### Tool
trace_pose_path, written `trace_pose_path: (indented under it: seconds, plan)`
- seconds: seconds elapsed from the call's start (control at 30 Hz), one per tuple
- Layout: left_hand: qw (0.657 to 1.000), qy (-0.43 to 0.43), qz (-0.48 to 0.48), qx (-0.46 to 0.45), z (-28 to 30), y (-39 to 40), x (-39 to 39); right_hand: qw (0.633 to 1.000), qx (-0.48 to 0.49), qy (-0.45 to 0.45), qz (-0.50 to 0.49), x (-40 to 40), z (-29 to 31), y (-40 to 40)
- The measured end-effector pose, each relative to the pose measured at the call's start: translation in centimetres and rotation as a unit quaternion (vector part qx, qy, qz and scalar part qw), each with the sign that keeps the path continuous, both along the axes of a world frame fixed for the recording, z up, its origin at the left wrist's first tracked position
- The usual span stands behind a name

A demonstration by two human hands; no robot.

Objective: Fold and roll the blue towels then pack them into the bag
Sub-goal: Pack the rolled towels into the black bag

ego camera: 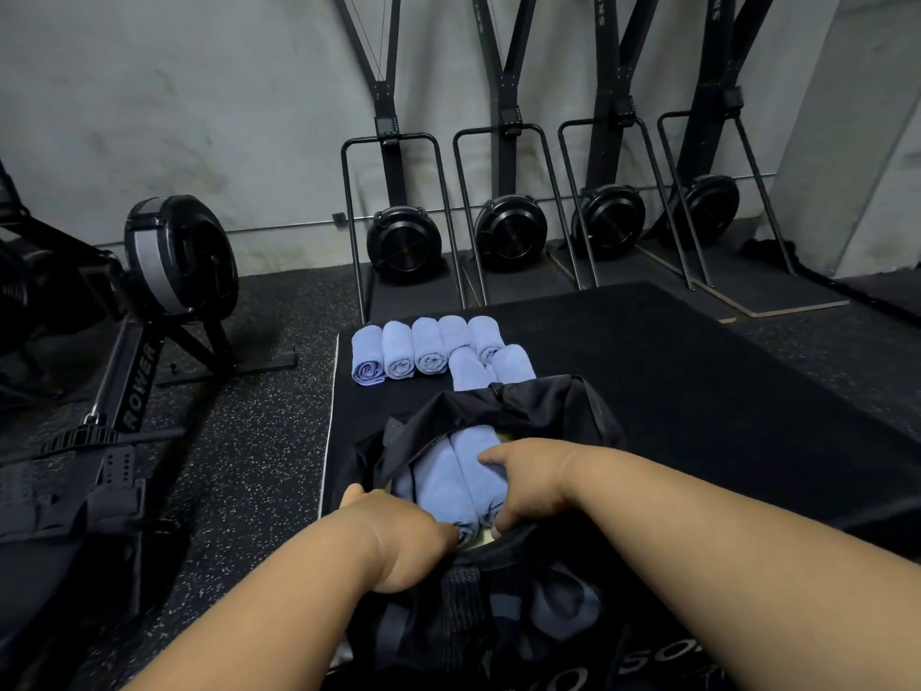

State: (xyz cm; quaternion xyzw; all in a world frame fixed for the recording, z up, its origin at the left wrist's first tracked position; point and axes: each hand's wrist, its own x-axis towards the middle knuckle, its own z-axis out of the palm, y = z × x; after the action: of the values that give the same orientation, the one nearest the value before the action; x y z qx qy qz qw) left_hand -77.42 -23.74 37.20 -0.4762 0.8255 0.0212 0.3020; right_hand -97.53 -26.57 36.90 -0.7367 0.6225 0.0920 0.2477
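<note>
A black bag (538,406) lies open on a black mat in front of me. Two rolled blue towels (448,476) lie side by side inside it. My left hand (398,526) sits at the bag's near left rim, its fingers curled at the end of the left roll. My right hand (528,481) is wrapped over the right roll, with fingertips on top and the thumb at its near end. Beyond the bag, several more rolled blue towels (428,351) lie in a row on the mat, two of them closer to the bag.
A rowing machine (149,301) stands on the speckled floor at the left. Several ski-type trainers (508,231) lean against the grey wall at the back. The black mat (697,391) stretches to the right of the bag.
</note>
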Motion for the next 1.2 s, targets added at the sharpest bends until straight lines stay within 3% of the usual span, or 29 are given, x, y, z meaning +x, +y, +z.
trace_pose_path:
  seconds: [0.37, 0.6, 0.73, 0.9, 1.1, 1.2]
  plan:
    - [0.994, -0.100, 0.038, 0.006, -0.3, -0.9, -0.1, 1.000, 0.005, 0.025, 0.015, 0.7, 0.0, 0.3]
    - [0.995, -0.082, 0.054, 0.009, -0.7, -1.1, 0.5, 1.000, -0.001, 0.019, 0.019, 1.2, 0.1, 0.7]
    - [0.996, -0.030, 0.071, -0.038, 0.2, -1.2, 0.9, 1.000, -0.007, 0.010, -0.001, 1.0, 0.2, 0.7]
    - [0.970, 0.149, 0.143, -0.131, 0.2, -1.5, 0.9, 0.998, -0.043, -0.007, -0.044, 0.7, 0.4, 0.6]
    - [0.980, 0.134, 0.116, -0.085, -1.2, -2.7, 0.4, 0.998, -0.031, 0.027, -0.051, 0.6, -0.7, 0.2]
    - [0.984, 0.133, 0.110, -0.052, -1.9, -2.5, 0.3, 0.995, -0.010, -0.051, -0.089, 0.7, -1.4, -0.1]
